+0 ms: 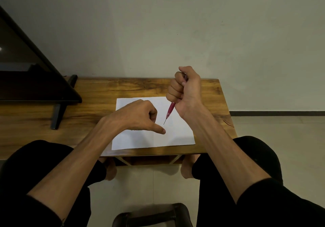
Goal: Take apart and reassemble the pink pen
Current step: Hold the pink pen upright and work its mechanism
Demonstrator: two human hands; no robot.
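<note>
Pink pen [171, 108]: held in the air above the sheet, tilted, thin dark tip pointing down and toward the person; the upper barrel is hidden inside the fist, with a little pink showing at the top near the thumb.
Right hand [186, 89]: raised over the far right part of the sheet, all fingers wrapped round the pen in a fist, thumb laid over the top.
Left hand [139, 116]: low over the sheet, fingers curled into the palm, thumb stretched out toward the pen tip; whether the curled fingers hide a small part cannot be told.
Paper [177, 135]: white sheet lying flat on the table, near its front edge, under both hands.
Table [123, 88]: wooden top with dark grain, set against a pale wall.
Monitor [26, 65]: dark screen on a black stand, on the left part of the table, well apart from the sheet.
Person: seated, dark trousers, knees either side of the table front, bare feet on the tiled floor beneath.
Stool [151, 214]: dark seat edge at the bottom of the view.
</note>
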